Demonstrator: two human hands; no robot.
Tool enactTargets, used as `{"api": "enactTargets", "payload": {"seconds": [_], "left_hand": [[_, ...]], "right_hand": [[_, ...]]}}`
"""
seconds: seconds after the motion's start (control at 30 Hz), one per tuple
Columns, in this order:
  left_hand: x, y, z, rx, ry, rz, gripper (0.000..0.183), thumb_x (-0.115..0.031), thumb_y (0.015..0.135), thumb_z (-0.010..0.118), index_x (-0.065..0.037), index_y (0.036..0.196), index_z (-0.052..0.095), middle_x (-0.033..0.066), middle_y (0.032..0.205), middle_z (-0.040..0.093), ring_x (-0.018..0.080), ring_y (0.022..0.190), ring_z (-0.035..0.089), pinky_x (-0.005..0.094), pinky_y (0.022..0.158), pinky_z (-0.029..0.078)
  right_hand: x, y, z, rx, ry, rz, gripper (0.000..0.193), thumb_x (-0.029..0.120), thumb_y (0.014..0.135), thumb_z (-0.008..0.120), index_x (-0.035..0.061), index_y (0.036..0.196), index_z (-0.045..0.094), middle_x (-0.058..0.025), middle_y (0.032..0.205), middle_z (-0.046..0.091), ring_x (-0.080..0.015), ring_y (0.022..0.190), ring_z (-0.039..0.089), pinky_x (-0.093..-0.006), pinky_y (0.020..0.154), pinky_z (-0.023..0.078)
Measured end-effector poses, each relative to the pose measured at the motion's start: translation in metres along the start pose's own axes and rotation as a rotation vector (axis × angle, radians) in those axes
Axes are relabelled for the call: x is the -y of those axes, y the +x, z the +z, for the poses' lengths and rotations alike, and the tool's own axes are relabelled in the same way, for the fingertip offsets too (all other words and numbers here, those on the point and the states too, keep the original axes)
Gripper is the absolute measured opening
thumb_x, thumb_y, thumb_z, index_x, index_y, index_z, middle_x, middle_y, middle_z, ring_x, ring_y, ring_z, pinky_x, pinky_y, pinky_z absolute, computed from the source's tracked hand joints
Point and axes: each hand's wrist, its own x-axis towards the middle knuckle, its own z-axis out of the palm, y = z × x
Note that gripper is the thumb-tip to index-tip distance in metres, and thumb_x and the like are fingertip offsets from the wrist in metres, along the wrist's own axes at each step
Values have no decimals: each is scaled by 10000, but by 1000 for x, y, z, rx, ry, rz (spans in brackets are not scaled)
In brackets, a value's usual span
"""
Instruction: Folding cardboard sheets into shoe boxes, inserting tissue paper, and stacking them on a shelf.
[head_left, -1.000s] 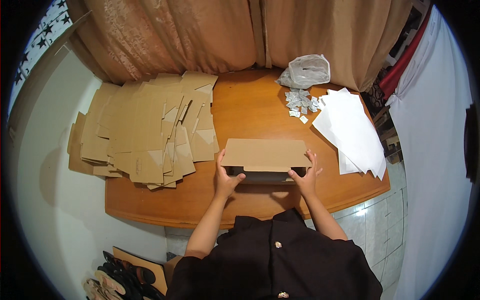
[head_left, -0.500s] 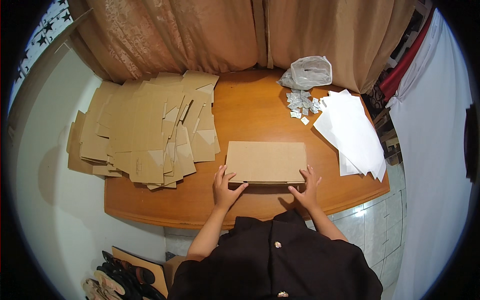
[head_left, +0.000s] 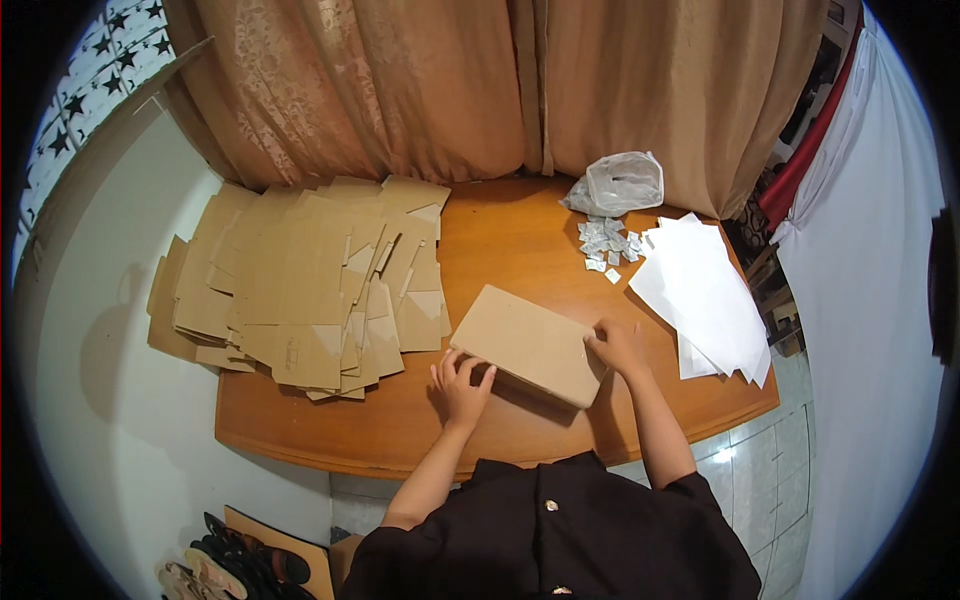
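Observation:
A closed brown cardboard box [head_left: 525, 342] lies turned at an angle on the wooden table in front of me, its right end nearer to me. My right hand [head_left: 617, 350] grips the box at its right end, thumb at the top edge, the other fingers partly hidden. At the box's left front corner is my left hand [head_left: 464, 388], its fingers curved and spread, the tips close to the cardboard. Whether those tips touch it is hard to tell. A dark shadow runs under the box's front side.
Flattened cardboard boxes [head_left: 300, 275] form a wide pile on the left of the table [head_left: 330, 435]. Small grey-white sachets [head_left: 605, 240] lie at the back right by an open clear plastic bag [head_left: 625, 183]. White paper sheets [head_left: 700, 290] are spread along the right edge.
The box has turned clockwise from lying straight before me. My right hand has moved up along its right end, and my left hand now sits at its left front corner.

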Motion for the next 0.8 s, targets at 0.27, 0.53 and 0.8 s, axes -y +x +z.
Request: {"api": "enactTargets", "payload": {"seconds": [0.27, 0.53, 0.8], "left_hand": [[-3, -35, 45, 326, -661, -237, 668, -273, 955, 397, -30, 1446, 15, 230, 1491, 96, 349, 1377, 136, 373, 1105, 154], [-23, -42, 12, 313, -1211, -423, 619, -184, 979, 287, -88, 1449, -104, 143, 1517, 3, 253, 1387, 80, 332, 1109, 101], [-54, -31, -103, 59, -1321, -306, 597, -132, 950, 322, -55, 1461, 22, 126, 1522, 62, 209, 1392, 98, 308, 1108, 110]], "right_hand": [[-25, -71, 82, 9, 808, -69, 427, 309, 857, 600, 37, 1184, 565, -151, 1086, 630, -222, 1028, 583, -324, 889, 433], [-5, -118, 71, 258, 946, -210, 688, 242, 823, 645, 29, 1393, 324, -179, 1368, 421, -239, 1258, 405, -325, 1031, 308], [43, -148, 42, 241, 870, -588, 898, 225, 747, 733, 4, 1430, 194, -182, 1431, 319, -265, 1328, 302, -358, 1070, 242]]}}
